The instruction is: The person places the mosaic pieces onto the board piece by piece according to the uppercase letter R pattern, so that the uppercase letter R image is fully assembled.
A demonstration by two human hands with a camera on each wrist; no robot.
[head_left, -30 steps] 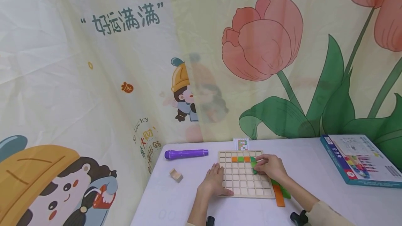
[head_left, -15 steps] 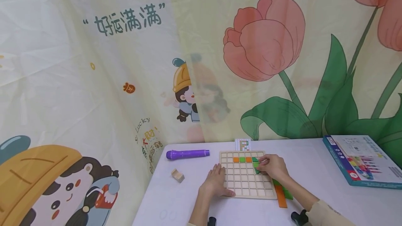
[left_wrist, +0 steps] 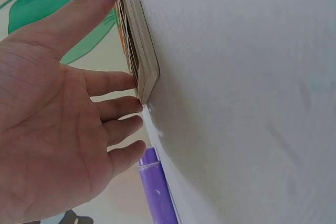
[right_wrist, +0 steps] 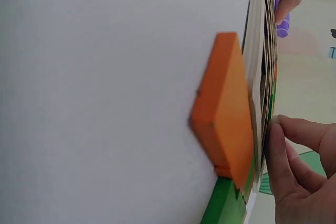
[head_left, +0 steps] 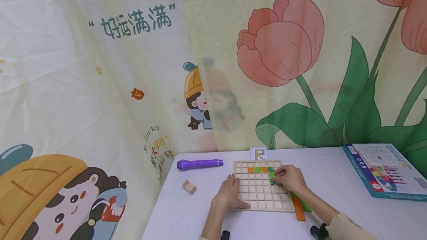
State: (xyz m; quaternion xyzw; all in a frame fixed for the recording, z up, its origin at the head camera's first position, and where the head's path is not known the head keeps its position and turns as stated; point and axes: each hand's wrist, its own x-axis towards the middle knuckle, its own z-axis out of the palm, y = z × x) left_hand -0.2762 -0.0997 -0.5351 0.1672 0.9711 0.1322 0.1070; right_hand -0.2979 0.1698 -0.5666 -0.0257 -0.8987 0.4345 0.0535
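Note:
A square wooden grid board (head_left: 257, 192) lies on the table, with a row of orange and green tiles (head_left: 257, 170) near its far edge. My left hand (head_left: 227, 195) rests on the board's left edge, fingers straight and thumb spread along the near side; in the left wrist view the palm (left_wrist: 58, 124) shows nothing held. At the right end of the row my right hand (head_left: 291, 179) pinches a green piece (head_left: 272, 181) between thumb and index finger, against the grid. Its fingertips hide part of that piece. In the right wrist view, thumb and index fingertips (right_wrist: 275, 121) meet at the board's surface.
Right of the board lie an orange block (head_left: 299, 210) and green pieces (head_left: 305, 205). A small pattern card (head_left: 258, 153) stands behind it. Leftward are a purple microphone-shaped stick (head_left: 200, 164) and a small wooden block (head_left: 189, 187). A flat box (head_left: 387, 169) sits at the far right.
The green piece under my right fingertips has straightened slightly, and lines up more closely with the grid. My left hand stays on the board's edge.

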